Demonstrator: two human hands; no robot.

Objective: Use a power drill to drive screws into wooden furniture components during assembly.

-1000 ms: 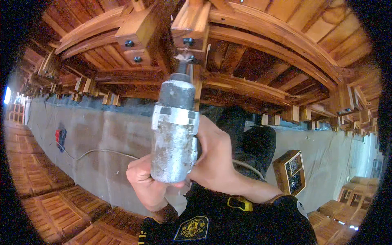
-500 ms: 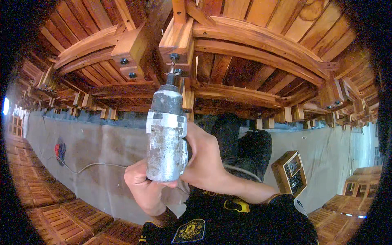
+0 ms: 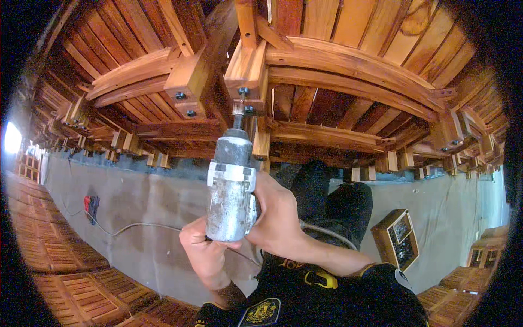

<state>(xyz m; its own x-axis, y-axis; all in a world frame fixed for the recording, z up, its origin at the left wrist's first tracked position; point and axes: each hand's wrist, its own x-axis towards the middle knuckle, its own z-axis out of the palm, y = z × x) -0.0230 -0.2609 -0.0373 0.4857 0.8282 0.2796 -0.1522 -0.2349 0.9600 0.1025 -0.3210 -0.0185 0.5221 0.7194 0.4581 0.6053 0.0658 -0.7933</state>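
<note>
Driver in head view, silvery, scuffed. Nose toward bolts on wooden post ahead of driver; seating unclear. Both hands together on it: right hand gripping driver's right side, left hand closed at its rear. Right of driver: open wooden box, dark small pieces inside.

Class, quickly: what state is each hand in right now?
Left hand: closed, holding the power tool near its rear end.
Right hand: closed, holding the same tool.
</note>
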